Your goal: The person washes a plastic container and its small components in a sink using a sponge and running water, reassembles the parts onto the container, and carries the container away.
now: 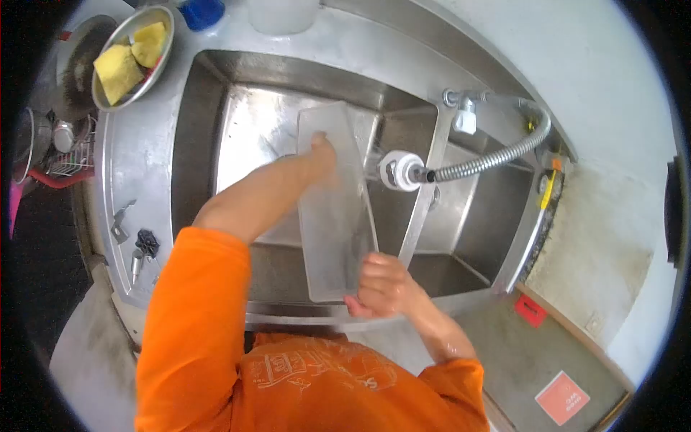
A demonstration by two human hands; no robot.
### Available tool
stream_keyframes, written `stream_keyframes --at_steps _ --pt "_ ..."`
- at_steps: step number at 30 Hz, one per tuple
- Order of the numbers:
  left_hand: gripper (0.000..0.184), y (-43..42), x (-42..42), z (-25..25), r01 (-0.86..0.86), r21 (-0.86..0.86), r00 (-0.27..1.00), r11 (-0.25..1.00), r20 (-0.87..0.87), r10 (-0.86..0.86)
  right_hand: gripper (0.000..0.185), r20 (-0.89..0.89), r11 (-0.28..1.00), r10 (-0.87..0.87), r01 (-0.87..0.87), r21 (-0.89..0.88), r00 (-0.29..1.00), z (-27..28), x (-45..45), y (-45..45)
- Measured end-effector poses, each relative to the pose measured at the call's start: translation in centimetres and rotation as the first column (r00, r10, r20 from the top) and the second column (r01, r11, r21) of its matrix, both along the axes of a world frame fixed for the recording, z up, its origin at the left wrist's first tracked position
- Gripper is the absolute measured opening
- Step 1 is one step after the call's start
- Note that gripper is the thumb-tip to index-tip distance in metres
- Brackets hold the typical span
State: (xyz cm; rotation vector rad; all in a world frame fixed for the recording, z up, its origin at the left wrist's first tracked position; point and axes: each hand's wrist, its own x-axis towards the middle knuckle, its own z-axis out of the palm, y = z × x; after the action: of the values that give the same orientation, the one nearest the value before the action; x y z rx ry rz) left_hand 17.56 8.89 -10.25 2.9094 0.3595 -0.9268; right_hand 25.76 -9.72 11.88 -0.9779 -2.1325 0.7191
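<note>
A long translucent plastic container (327, 252) is tilted over the large sink basin, its open side towards me. My right hand (381, 284) is closed around its near right edge. Inside the container, my left hand (322, 160) lies against the upper part; its fingers are blurred and turned away, and I cannot tell whether it holds anything. Just right of the container is a white spray head (400, 171) on a flexible metal hose (497, 157), with what looks like water coming from its left side.
The steel sink (245, 115) has a second, smaller basin (479, 223) on the right. A metal bowl (164, 65) with yellow sponge pieces (119, 73) stands at the back left, near a blue container (201, 13). Small metal parts (137, 263) lie on the left ledge.
</note>
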Motion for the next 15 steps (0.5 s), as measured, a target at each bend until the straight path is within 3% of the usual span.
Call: stream_keyframes --at_steps 2,3,5,6,8,9,10,11,13,15 --pt "0.063 2.8 0.3 1.1 0.151 -0.053 0.977 0.987 -0.142 -0.157 0.042 0.014 0.998 -0.051 0.051 0.022 0.999 0.7 0.6 -0.3" --pt "0.062 1.9 0.2 1.6 0.155 -0.171 0.964 0.973 -0.191 -0.187 0.042 0.02 0.996 -0.09 0.09 0.025 0.996 1.0 0.7 -0.9" --pt "0.055 -1.9 -1.8 3.3 -0.149 -0.582 0.952 0.8 -0.302 -0.042 0.043 0.022 0.99 -0.115 0.113 0.08 0.993 0.3 2.0 0.4" --pt "0.053 -3.3 -2.6 7.7 -0.169 -0.648 0.953 0.743 -0.3 -0.045 0.042 0.018 0.99 -0.123 0.121 0.071 0.992 -0.1 3.1 0.5" --pt "0.05 -4.1 -4.1 17.2 -0.269 -0.567 0.959 0.778 -0.236 0.16 0.043 -0.009 0.986 -0.131 0.132 0.098 0.991 -0.6 2.8 0.0" --pt "0.05 -3.7 -5.1 18.9 -0.38 -0.393 0.924 0.837 -0.12 0.364 0.044 -0.016 0.983 -0.13 0.131 0.127 0.991 -1.0 2.6 0.2" --pt "0.05 -3.9 -6.3 18.3 -0.615 -0.342 0.752 0.71 0.015 0.659 0.044 -0.019 0.977 -0.132 0.133 0.166 0.991 -1.0 1.7 0.3" --pt "0.05 -4.3 -8.1 17.3 -0.797 -0.33 0.484 0.506 0.151 0.862 0.044 -0.019 0.971 -0.174 0.175 0.165 0.985 -1.4 0.7 -0.2" --pt "0.049 -6.1 -10.3 14.2 -0.833 -0.553 0.008 0.023 0.029 1.0 0.043 -0.02 0.952 -0.244 0.244 0.186 0.969 -2.9 -1.1 -0.9" --pt "0.05 -9.0 -12.1 10.2 -0.528 -0.687 -0.13 -0.5 -0.516 0.847 0.037 0.086 0.969 -0.241 0.235 0.074 0.967 -3.2 -3.3 -1.9"
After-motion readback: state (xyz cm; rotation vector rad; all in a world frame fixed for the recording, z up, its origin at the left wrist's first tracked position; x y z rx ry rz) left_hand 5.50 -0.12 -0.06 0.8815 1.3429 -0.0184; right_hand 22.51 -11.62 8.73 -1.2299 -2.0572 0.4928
